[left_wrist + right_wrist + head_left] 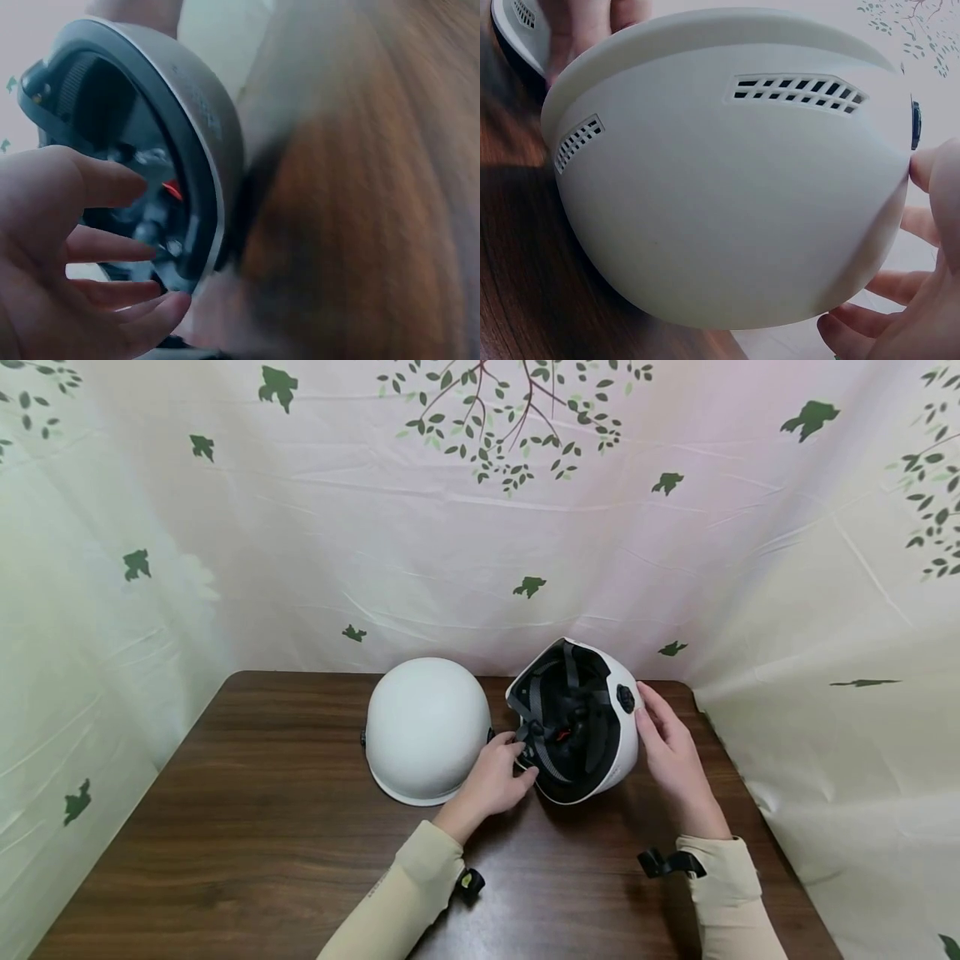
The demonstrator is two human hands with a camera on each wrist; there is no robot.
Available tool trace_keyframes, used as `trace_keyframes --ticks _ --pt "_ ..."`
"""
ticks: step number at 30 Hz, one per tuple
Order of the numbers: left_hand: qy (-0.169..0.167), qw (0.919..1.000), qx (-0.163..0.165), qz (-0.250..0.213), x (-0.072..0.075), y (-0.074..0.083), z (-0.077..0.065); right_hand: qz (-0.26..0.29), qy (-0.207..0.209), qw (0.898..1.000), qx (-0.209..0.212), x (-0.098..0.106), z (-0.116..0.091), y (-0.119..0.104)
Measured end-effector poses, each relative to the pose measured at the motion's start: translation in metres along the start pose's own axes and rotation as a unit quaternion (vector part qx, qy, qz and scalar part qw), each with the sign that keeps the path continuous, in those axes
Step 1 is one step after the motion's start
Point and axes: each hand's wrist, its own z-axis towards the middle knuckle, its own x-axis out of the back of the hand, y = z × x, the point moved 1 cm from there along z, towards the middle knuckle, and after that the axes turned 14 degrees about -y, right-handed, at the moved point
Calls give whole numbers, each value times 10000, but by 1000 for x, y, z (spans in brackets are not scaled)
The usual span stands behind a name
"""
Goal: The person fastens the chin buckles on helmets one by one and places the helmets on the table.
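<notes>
A white helmet (626, 739) is tipped on its side, its black padded inside and straps (573, 710) facing the near left. My right hand (671, 752) holds its right side, with the fingers (892, 289) spread along the smooth outer shell and the thumb near a black side knob (626, 698). At the opening's left edge is my left hand (495, 781), its loosely bent fingers (112, 251) reaching in front of the dark lining. A red piece (172, 189) shows inside. Slotted vents (799, 94) mark the shell's far side.
A second white helmet (427, 727) sits dome up just left of the first, close to my left hand. Both are on a dark wood table (247, 827). Behind it and at both sides hangs a pale leaf-printed curtain (450, 568).
</notes>
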Motion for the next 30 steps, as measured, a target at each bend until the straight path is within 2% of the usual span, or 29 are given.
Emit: trace_keyframes --ticks 3,8,14,18,22,30 --pt "246 9995 -200 -84 8 13 0 -8 26 10000 31 0 0 1" --pt "345 9966 -605 -430 22 36 1 59 51 10000 47 -1 -1 0" --pt "263 9863 -1381 -863 33 63 11 116 64 9999 61 -1 -1 -2" --pt "154 9820 -1719 -766 34 78 19 -4 50 10000 -38 -2 -1 -3" --pt "49 9822 -1779 -596 31 86 23 -139 33 9999 -36 -2 -2 -4" --pt "-69 9836 -1474 -1034 30 88 22 -343 92 9994 55 -3 -4 -9"
